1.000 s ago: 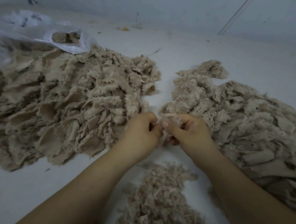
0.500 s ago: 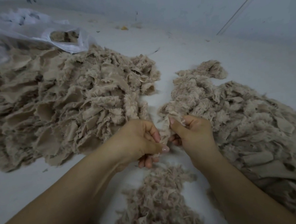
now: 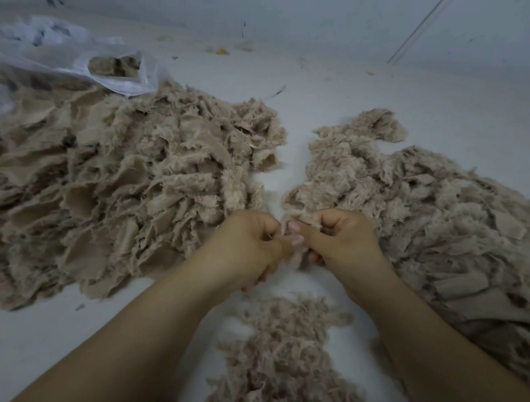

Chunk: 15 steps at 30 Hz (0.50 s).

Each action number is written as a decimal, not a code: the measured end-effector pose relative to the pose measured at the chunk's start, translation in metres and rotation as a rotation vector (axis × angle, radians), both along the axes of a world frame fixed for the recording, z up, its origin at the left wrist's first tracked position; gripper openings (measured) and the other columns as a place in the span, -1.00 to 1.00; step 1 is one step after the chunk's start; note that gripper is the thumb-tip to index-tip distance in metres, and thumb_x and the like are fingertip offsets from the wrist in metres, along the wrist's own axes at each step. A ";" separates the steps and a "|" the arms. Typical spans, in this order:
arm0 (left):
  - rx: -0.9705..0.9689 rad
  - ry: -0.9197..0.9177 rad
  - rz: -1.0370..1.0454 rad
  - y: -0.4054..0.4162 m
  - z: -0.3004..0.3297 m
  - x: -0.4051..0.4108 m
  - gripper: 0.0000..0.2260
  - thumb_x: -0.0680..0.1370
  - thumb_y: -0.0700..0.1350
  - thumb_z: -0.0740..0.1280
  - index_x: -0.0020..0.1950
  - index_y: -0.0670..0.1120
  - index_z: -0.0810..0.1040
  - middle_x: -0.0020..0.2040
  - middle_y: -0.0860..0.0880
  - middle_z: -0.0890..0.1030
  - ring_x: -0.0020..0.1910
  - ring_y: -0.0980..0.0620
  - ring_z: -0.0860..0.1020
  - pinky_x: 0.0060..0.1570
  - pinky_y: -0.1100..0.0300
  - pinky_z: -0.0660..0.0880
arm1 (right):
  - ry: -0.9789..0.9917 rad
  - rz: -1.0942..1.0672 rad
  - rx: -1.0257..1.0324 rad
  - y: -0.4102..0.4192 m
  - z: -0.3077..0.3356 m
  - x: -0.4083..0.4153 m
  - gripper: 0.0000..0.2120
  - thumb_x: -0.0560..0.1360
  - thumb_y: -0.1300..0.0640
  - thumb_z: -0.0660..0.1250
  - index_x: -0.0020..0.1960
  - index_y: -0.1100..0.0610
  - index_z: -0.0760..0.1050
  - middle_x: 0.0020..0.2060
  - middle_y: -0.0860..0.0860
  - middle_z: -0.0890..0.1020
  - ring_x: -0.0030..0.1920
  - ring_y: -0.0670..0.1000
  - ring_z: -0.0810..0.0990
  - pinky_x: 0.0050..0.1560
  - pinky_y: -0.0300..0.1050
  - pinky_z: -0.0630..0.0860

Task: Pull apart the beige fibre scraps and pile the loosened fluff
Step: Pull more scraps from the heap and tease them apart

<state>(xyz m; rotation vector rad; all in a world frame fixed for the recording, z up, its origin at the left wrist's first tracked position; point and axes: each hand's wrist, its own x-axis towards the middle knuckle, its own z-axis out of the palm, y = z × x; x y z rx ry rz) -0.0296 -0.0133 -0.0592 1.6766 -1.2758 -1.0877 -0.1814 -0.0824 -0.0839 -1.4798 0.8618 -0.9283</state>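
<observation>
My left hand (image 3: pixel 246 252) and my right hand (image 3: pixel 343 241) meet at the middle of the view, thumbs touching. Both pinch one small beige fibre scrap (image 3: pixel 298 254) between them; most of it is hidden by the fingers. A big heap of beige scraps (image 3: pixel 109 197) lies to the left. Another wide heap of scraps (image 3: pixel 438 215) spreads to the right, against my right hand. Below my hands, between my forearms, sits a pile of loosened fluff (image 3: pixel 284 362).
All of it lies on a pale grey floor (image 3: pixel 361 99). A clear plastic bag (image 3: pixel 14 73) with some scraps inside lies at the back left. A grey wall (image 3: pixel 334 3) runs along the back, with small debris at its foot.
My left hand had pulled down and away from the right, stretching the scrap; now it has come back up and both thumbs meet on the scrap again.
</observation>
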 end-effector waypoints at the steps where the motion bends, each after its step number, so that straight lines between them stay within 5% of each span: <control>1: -0.027 0.096 0.037 -0.001 -0.002 0.001 -0.71 0.56 -0.07 0.38 -0.31 -0.16 0.48 -0.56 -0.07 0.44 -0.65 0.05 0.30 -0.62 0.30 0.24 | -0.017 -0.009 0.016 0.001 0.001 0.000 -0.60 0.43 -0.02 0.44 -0.37 0.29 0.49 -0.50 0.25 0.49 -0.51 -0.01 0.43 -0.50 -0.26 0.39; 5: -0.491 0.687 0.485 -0.014 0.008 0.014 -0.95 0.59 -0.24 0.31 -0.03 -0.17 0.57 -0.27 -0.16 0.61 -0.41 -0.06 0.57 -0.37 0.12 0.51 | -0.111 -0.116 0.165 -0.002 0.003 0.002 -0.66 0.65 0.06 0.23 -0.15 0.20 0.64 -0.47 -0.01 0.55 -0.52 -0.10 0.42 -0.52 -0.28 0.34; 7: -0.546 0.734 0.521 -0.027 0.006 0.012 -0.72 0.57 -0.29 0.33 0.25 -0.14 0.41 -0.05 -0.10 0.59 -0.26 -0.02 0.64 -0.31 0.12 0.57 | -0.113 -0.146 0.183 -0.003 0.003 0.003 -0.68 0.68 0.09 0.18 -0.07 0.19 0.64 -0.48 -0.02 0.54 -0.53 -0.11 0.41 -0.52 -0.28 0.34; 11: -0.238 0.171 0.347 -0.047 -0.009 -0.011 -0.75 0.56 -0.31 0.31 0.22 -0.13 0.45 0.06 -0.15 0.52 -0.37 0.06 0.58 -0.50 0.22 0.47 | -0.093 -0.129 0.156 0.000 0.004 0.006 -0.72 0.69 0.18 0.14 0.00 0.18 0.62 -0.50 -0.03 0.53 -0.53 -0.13 0.40 -0.51 -0.32 0.34; 15: -0.195 -0.172 0.313 -0.074 -0.015 -0.019 -0.64 0.54 -0.30 0.29 0.33 -0.18 0.41 -0.06 -0.03 0.48 -0.05 -0.03 0.51 -0.03 0.09 0.52 | -0.100 -0.098 0.124 -0.002 0.004 0.006 -0.73 0.68 0.22 0.14 0.05 0.18 0.63 -0.47 -0.04 0.54 -0.51 -0.13 0.39 -0.49 -0.31 0.35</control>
